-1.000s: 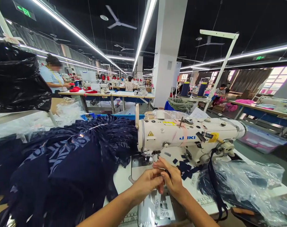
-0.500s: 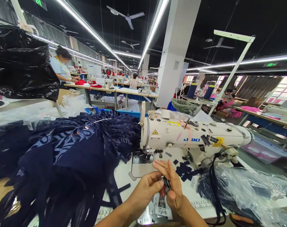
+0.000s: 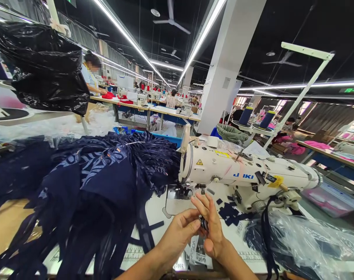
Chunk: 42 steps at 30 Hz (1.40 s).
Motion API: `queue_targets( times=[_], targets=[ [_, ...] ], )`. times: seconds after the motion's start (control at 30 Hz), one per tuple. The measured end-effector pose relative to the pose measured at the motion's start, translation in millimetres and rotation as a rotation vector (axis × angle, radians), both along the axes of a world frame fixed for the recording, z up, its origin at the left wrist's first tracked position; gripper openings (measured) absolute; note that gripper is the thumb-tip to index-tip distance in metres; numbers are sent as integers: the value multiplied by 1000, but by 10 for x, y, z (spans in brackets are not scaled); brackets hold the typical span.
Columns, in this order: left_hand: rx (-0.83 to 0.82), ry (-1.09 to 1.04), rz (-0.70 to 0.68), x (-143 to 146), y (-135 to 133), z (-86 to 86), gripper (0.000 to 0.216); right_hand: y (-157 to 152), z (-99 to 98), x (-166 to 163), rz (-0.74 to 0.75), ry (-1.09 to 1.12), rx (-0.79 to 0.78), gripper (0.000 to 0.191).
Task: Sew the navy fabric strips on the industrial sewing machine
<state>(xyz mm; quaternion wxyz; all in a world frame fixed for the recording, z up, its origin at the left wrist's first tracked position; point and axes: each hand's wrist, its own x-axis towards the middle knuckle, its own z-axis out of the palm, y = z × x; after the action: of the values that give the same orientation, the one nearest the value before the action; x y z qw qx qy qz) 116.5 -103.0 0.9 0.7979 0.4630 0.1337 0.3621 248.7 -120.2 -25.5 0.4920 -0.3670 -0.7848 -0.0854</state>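
Note:
Above the front edge of the sewing table, my two hands meet around a small dark bobbin [image 3: 203, 223] with a shiny metal rim. My left hand [image 3: 181, 231] pinches it between thumb and fingers. Against its other side rests my right hand [image 3: 216, 233], its fingers stretched upward and its thumb apart. Part of the bobbin is hidden by the fingers, so I cannot tell whether it sits in a case. Just behind the hands stands a white sewing machine [image 3: 223, 167]. Below them lies a printed label packet [image 3: 200, 251].
A large heap of navy fabric pieces [image 3: 106, 186] hangs over the table's left side. Small navy scraps [image 3: 231, 213] lie right of the hands. Clear plastic bags [image 3: 308, 237] cover the right end. Thread cones [image 3: 246, 116] stand behind the machine; a co-worker [image 3: 90, 74] works at the back left.
The view has turned slightly left, so the surroundings sit further right. Both hands stay together at the bobbin, with only slight finger movement.

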Motion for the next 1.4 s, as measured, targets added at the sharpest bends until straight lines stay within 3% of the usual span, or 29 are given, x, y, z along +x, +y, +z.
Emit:
queue_targets(
  times=[0.17,0.3,0.43,0.53,0.67,0.77,0.93,1.1,1.4],
  targets=[
    [54,23,134,-1,-29,-57,34,8,7,-67,-19,44,-13,75],
    [208,112,297,10,-62,-124,29,-2,3,-146,-20,140,-78,75],
    [591,216,580,-2,-88,-210,18,-32,8,-241,20,278,-183,76],
    [958,213,756,-36,-61,-278,27,-69,21,-332,49,399,-254,72],
    [1311,157,867,-94,38,-364,47,-108,14,-449,89,568,-343,66],
    [1476,171,894,-136,103,-411,51,-113,-21,-503,91,712,-417,62],
    [1602,249,856,-204,124,-411,48,-82,-93,-537,132,984,-568,55],
    [1626,271,836,-250,115,-392,45,-40,-123,-574,162,1217,-714,57],
    [1685,256,894,-255,176,-463,40,-87,91,-648,185,1552,-919,63]
  ],
)
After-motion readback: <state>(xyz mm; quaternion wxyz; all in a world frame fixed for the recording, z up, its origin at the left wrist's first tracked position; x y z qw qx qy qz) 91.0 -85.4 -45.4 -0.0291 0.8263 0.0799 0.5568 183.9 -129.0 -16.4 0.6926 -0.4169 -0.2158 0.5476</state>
